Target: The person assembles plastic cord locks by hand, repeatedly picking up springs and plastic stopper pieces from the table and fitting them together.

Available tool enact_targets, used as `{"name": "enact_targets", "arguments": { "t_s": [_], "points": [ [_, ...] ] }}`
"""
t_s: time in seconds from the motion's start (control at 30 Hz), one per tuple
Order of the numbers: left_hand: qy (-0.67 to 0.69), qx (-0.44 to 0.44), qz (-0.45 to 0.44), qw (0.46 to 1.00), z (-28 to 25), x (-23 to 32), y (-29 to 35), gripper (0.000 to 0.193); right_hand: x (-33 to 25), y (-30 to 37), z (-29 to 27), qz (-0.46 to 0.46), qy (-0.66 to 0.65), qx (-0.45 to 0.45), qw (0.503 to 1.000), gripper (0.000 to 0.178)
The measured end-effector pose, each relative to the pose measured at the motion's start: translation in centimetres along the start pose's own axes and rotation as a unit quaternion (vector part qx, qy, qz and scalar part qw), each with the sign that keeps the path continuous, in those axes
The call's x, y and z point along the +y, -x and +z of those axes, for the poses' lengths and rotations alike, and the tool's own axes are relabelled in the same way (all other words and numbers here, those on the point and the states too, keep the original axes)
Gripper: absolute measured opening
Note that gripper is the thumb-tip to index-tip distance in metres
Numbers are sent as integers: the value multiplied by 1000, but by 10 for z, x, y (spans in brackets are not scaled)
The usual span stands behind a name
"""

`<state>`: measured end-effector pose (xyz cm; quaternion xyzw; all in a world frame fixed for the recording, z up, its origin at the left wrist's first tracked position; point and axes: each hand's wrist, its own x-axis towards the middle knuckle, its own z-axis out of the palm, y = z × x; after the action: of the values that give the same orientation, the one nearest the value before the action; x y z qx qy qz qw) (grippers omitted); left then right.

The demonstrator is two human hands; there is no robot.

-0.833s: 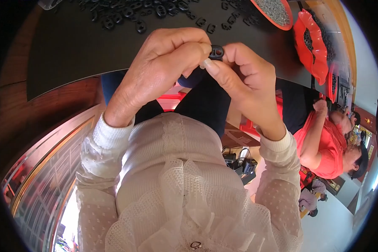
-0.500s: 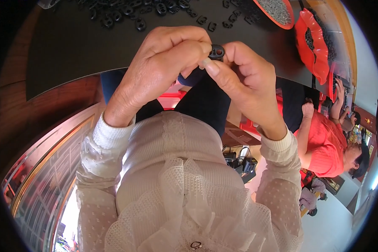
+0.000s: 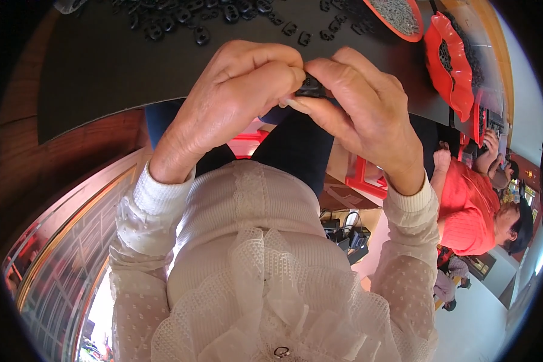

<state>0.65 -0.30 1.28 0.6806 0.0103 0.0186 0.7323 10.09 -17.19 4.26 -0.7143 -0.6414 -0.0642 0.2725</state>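
Between my two hands, just over the near edge of the black table [image 3: 114,72], is a small black plastic cord lock [image 3: 311,86]. My left hand [image 3: 241,96] has its fingers curled closed against the left end of the cord lock. From the other side, the thumb and index finger of my right hand [image 3: 365,99] pinch it. Fingertips cover much of the cord lock, so its far and lower sides are hidden.
Many black cord locks [image 3: 201,35] lie heaped at the far side, with smaller black pieces [image 3: 304,39] to their right. A red dish holds small grey metal parts [image 3: 395,15]. Beside it stands a wavy red tray [image 3: 458,81]. A person in red [image 3: 467,208] sits at the right.
My right hand has turned and shifted slightly right, its index finger now over the top of the cord lock. The cord lock sits slightly lower. My left hand has barely moved.
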Motion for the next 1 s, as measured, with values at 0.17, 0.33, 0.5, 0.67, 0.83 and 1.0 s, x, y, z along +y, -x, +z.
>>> {"name": "enact_targets", "arguments": {
  "t_s": [0.17,0.33,0.5,0.67,0.83,1.0],
  "points": [
    [17,0,-12,1000,1,-2,0,18,2,1,2,-8,-20,9,1000,35],
    [56,-5,-22,998,2,-3,1,17,8,4,6,-7,9,15,1000,35],
    [73,-17,-31,997,-1,-1,1,19,9,4,7,-30,18,30,999,40],
    [64,-20,-26,997,-2,1,1,23,8,2,9,-35,33,33,998,40],
    [43,-40,-2,998,-2,-1,-1,28,12,3,9,-43,46,15,998,39],
    [22,-57,11,998,-5,-2,-1,27,12,-1,7,-62,59,-5,996,36]
  ]
}}
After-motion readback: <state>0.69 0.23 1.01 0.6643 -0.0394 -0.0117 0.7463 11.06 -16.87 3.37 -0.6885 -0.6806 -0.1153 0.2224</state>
